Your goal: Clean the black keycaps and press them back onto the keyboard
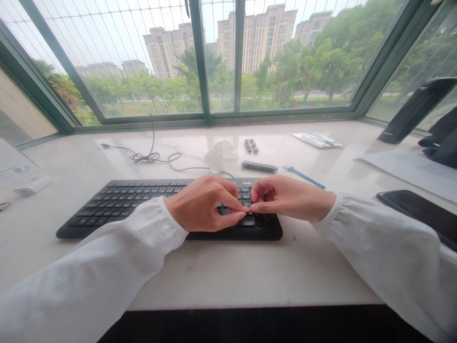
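Note:
A black keyboard [117,202] lies flat on the white tabletop, its right end under both hands. My left hand [209,205] is over the number pad, thumb and index finger brought together low over the keys. Opposite it, my right hand [282,197] has its thumb and curled fingers pinched at nearly the same spot, the tips of the two hands touching or almost so. Whatever is between the fingertips is too small and covered to make out. Several loose dark keycaps [251,146] sit in two rows behind the keyboard.
Behind the keyboard are a coiled cable [146,156], a crumpled white tissue [221,155], a dark-handled brush [259,166], a thin blue stick [306,177] and a clear packet [317,139]. A phone [417,209] and papers [414,169] lie right. A window closes off the back.

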`<state>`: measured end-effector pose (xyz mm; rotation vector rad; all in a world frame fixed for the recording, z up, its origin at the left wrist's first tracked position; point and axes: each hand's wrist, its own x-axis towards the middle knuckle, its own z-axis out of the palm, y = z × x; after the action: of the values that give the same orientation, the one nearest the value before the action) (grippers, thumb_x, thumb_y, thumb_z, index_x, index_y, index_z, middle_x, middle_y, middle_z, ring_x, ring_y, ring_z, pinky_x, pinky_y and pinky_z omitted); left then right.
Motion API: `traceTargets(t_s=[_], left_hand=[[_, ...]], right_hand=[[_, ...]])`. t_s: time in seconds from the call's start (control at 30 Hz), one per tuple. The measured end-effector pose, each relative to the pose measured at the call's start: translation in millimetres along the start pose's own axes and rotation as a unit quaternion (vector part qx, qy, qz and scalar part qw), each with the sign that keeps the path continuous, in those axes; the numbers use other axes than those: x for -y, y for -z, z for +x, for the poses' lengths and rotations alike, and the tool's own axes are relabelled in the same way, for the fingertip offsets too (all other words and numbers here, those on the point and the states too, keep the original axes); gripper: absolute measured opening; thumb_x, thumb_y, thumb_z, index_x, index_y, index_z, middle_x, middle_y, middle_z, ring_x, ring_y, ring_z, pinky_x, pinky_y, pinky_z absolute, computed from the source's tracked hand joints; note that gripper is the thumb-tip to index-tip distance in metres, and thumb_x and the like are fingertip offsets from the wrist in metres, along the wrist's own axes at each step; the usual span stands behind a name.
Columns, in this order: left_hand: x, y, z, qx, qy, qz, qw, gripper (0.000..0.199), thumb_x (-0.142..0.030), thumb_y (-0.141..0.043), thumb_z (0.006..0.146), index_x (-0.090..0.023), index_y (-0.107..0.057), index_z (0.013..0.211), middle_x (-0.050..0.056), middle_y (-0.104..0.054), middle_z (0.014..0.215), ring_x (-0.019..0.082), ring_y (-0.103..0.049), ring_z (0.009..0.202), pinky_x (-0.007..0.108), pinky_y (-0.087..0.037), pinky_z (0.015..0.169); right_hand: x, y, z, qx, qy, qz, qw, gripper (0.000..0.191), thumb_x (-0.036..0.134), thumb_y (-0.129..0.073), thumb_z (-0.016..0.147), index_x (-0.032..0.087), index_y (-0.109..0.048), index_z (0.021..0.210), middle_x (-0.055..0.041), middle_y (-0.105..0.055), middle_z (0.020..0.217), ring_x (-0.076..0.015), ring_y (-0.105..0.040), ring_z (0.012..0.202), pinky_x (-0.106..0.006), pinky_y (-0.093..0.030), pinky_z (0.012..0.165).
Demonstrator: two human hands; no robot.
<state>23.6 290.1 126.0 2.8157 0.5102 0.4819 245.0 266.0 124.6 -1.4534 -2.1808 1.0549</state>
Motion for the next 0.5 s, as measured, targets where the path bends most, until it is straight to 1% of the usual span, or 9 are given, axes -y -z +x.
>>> traceTargets(t_s=[0.07,0.17,0.3,0.37,0.5], left_hand=[[-2.0,0.7,-0.7,0.008,-0.006,0.021,1.000,0.021,-0.027,-0.058,0.084,-0.024,-0.078,0.090,0.001,-0.064,0.075,0.005,-0.042,0.050,0.021,-0.035,0.050],[-4.5,-0.3,-0.6,0.006,0.002,0.035,0.999,0.021,-0.027,-0.057,0.084,-0.024,-0.078,0.085,0.000,-0.063,0.071,0.005,-0.040,0.048,0.022,-0.033,0.049],[-6.4,-1.4,1.2,-0.001,0.015,0.047,0.999,0.022,-0.028,-0.057,0.083,-0.022,-0.076,0.075,0.000,-0.060,0.066,0.007,-0.038,0.049,0.023,-0.033,0.051],[-7.4,-1.1,2.1,0.002,0.017,0.059,0.998,0.023,-0.028,-0.056,0.084,-0.021,-0.076,0.074,0.000,-0.060,0.065,0.007,-0.038,0.049,0.024,-0.032,0.051],[-10.1,-0.6,2.3,0.014,-0.007,0.083,0.996,0.023,-0.026,-0.054,0.084,-0.022,-0.074,0.073,0.000,-0.060,0.065,0.008,-0.040,0.050,0.025,-0.031,0.051]], right_hand=[[-1.0,-1.5,0.9,-0.002,-0.001,0.011,1.000,0.026,0.037,-0.069,0.069,0.016,-0.059,0.081,0.0016,-0.057,0.072,-0.0105,-0.046,0.062,-0.024,-0.034,0.055],[-2.9,-3.9,2.4,-0.005,-0.004,0.029,1.000,0.026,0.036,-0.070,0.067,0.017,-0.053,0.076,0.0039,-0.051,0.066,-0.0098,-0.041,0.060,-0.024,-0.030,0.053],[-5.8,-6.6,4.6,0.006,-0.004,0.071,0.997,0.031,0.035,-0.069,0.066,0.019,-0.043,0.068,0.0071,-0.041,0.058,-0.0090,-0.035,0.057,-0.024,-0.025,0.053],[-6.9,-7.6,5.7,0.009,-0.003,0.088,0.996,0.033,0.034,-0.069,0.066,0.020,-0.039,0.066,0.0080,-0.037,0.057,-0.0087,-0.032,0.057,-0.024,-0.024,0.053],[-7.8,-9.3,6.9,0.003,-0.008,0.087,0.996,0.034,0.030,-0.068,0.066,0.020,-0.035,0.065,0.0087,-0.033,0.056,-0.0086,-0.028,0.057,-0.024,-0.022,0.053]])
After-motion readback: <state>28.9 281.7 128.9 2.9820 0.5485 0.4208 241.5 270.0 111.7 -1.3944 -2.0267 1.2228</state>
